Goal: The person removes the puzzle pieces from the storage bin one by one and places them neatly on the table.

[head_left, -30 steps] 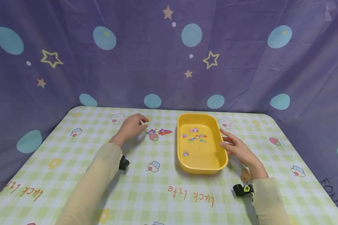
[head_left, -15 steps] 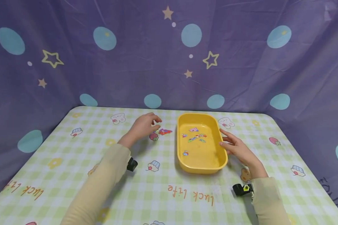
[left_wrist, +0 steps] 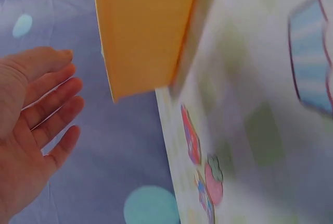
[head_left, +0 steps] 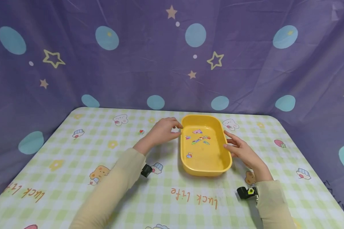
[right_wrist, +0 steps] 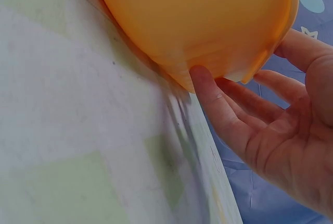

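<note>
A yellow plastic tub stands on the table with several small, flat, colourful sticker-like pieces inside. My left hand hovers by the tub's left rim, fingers slightly bent; the left wrist view shows nothing in its grasp. Below that hand, a red flat piece and a multicoloured one lie on the tablecloth; the head view has them hidden behind the hand. On the tub's opposite side, the fingertips of my right hand rest against the outer wall, thumb and fingers extended.
A green-and-white checked tablecloth with printed cupcakes, flowers and lettering covers the table. Behind it hangs a purple curtain with stars and blue dots. Each wrist bears a black camera, such as the right one.
My left hand has moved right, over the loose flat pieces and up to the tub's left rim. The right hand and the tub have stayed in place.
</note>
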`<state>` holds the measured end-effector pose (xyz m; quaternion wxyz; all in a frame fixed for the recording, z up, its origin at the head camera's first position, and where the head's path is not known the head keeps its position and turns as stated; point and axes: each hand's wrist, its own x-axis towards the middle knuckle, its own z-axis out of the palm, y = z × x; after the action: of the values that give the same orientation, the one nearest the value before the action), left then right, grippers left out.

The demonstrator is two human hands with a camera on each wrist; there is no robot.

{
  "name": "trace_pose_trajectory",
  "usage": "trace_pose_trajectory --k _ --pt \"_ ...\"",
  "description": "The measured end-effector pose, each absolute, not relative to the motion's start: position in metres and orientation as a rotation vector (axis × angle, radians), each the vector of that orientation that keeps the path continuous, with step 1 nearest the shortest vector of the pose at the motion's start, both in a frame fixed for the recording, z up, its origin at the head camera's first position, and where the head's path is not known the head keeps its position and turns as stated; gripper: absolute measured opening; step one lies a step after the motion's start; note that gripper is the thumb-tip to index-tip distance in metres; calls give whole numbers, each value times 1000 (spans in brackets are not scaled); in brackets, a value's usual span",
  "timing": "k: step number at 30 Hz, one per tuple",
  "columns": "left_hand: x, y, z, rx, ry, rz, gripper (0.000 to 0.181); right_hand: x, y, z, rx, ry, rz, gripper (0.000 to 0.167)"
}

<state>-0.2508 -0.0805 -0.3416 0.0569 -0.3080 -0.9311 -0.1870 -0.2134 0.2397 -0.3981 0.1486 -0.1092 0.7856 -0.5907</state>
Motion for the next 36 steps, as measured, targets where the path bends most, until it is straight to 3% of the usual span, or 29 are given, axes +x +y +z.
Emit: trace_pose_trajectory --k 14,30,36 --pt "-239 -34 -354 -1220 -2956 -375 32 -217 242 -398 -319 2252 -1699 66" --pt "-243 -10 -359 -1198 -3166 -9 11 -220 245 -400 -307 2260 -1685 67" --pt "-243 -5 -360 -1153 -3220 160 15 -220 244 -400 -310 2268 -1664 67"
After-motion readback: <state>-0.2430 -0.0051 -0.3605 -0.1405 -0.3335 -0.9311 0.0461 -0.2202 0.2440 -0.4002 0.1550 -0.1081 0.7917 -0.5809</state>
